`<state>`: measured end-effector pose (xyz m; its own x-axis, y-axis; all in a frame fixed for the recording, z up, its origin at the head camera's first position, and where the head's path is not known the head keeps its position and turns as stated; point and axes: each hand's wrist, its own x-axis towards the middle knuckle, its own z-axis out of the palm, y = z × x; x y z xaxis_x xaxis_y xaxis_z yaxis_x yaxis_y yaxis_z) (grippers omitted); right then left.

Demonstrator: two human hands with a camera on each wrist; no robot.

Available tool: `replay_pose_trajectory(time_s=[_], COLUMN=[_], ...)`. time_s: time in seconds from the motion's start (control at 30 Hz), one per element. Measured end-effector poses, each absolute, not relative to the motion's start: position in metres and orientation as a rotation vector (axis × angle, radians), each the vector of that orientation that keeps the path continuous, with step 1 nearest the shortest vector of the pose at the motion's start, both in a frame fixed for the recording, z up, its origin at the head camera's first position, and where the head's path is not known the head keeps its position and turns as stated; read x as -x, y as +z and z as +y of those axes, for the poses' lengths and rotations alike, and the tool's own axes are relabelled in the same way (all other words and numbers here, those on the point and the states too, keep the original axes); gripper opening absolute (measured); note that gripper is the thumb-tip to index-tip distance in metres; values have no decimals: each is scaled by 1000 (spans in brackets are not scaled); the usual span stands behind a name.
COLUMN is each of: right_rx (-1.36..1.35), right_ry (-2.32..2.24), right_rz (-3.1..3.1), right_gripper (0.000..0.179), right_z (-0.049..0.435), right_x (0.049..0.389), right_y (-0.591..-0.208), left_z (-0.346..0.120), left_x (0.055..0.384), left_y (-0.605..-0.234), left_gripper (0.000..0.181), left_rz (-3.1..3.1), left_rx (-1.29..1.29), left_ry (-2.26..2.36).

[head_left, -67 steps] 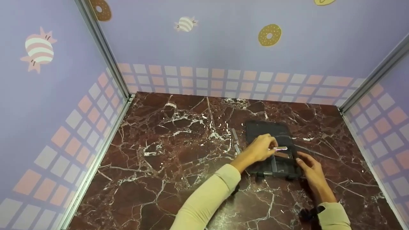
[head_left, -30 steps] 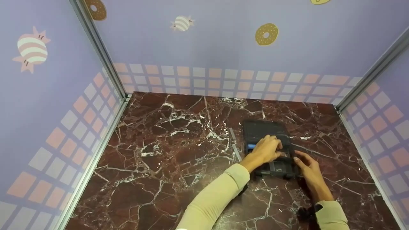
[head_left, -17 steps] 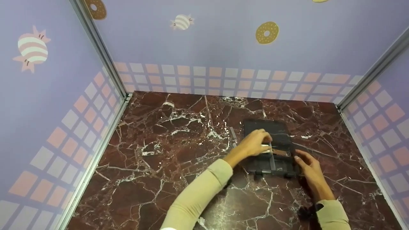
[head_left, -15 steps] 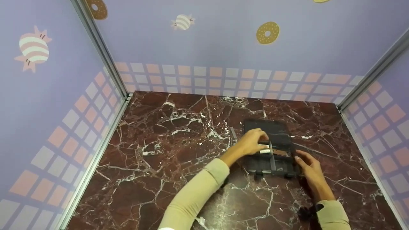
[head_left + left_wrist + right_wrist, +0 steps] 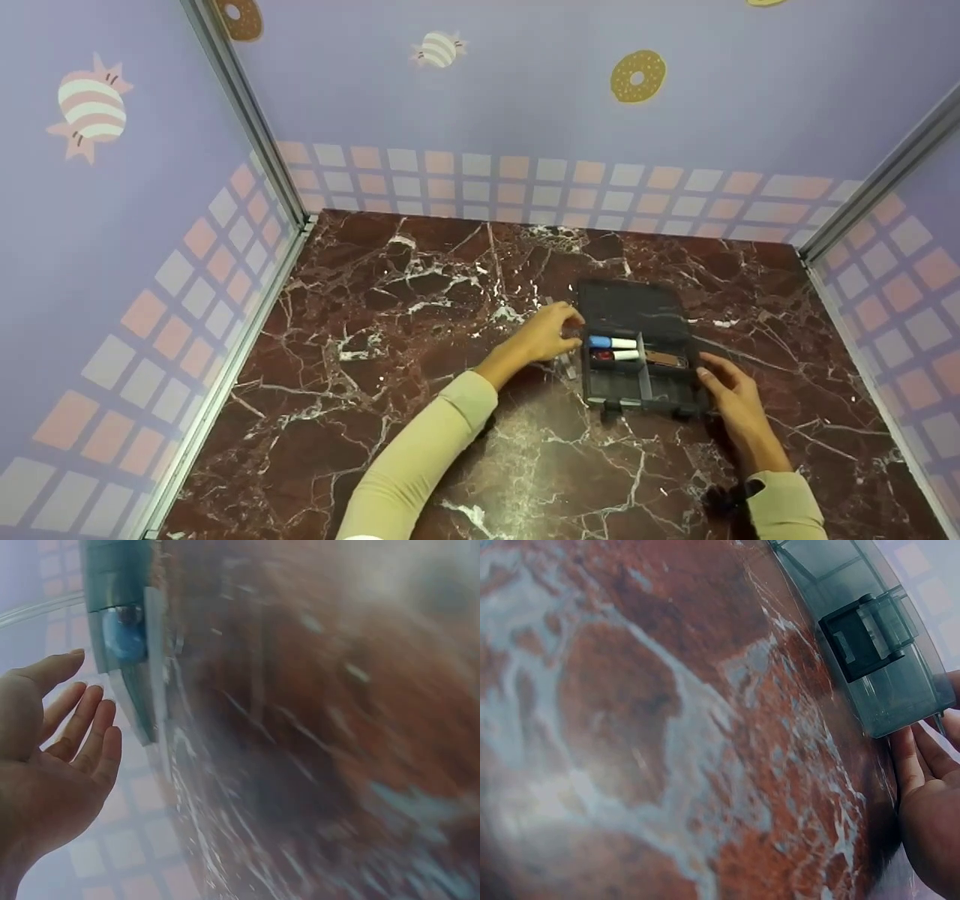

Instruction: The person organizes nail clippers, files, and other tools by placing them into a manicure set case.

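A dark translucent compartment box [image 5: 667,394] lies with its lid [image 5: 634,307] swung back. In its left compartment lie a blue-ended marker [image 5: 611,343] and a red-ended marker [image 5: 616,355], both with white ends toward the middle. A flat brown item [image 5: 666,359] of unclear kind sits in the right compartment. My left hand [image 5: 553,332] hovers just left of the box, fingers loosely bent and holding nothing. Against the box's right side rests my right hand [image 5: 739,401]; in the right wrist view its fairly straight fingers [image 5: 904,757] reach the box's corner.
Clear plastic strips [image 5: 568,366] lie on the marble tabletop [image 5: 420,360] left of the box, partly behind the left hand. Patterned panels stand behind [image 5: 487,97] and on both sides. Two latches [image 5: 611,409] stick out from the box's near edge.
My left hand has let go of the red-ended marker, which now lies beside the blue-ended one, and has drawn back left out of the box. The right hand stays at the box's side.
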<state>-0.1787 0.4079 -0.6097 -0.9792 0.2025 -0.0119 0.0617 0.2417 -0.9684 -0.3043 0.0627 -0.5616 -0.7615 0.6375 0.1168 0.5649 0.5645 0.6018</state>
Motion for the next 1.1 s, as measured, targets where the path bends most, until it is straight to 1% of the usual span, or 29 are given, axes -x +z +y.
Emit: replay_pose_trajectory(time_s=[0.2,0.43,0.57,0.73,0.9,1.1], right_rx=[271,287,280,266,244,233], right_ry=[1853,1849,1836,1828,1832,1854], right_rz=[-2367,-2381,-2401,-2398,-2391,-2385], right_gripper=[50,51,50,50,50,50], right_z=[410,412,412,412,411,409], right_x=[180,181,181,181,181,179], right_y=[-608,-610,-611,-612,-611,-610], left_z=[50,44,41,38,38,37], left_x=[303,300,299,300,299,297], left_y=[-571,-579,-582,-584,-584,-584], left_gripper=[38,37,36,34,31,22], left_rz=[2694,2653,2705,2791,2797,2756], left_rx=[-1020,-1058,-1029,-1032,-1077,-1139], left_ry=[849,779,692,586,572,580])
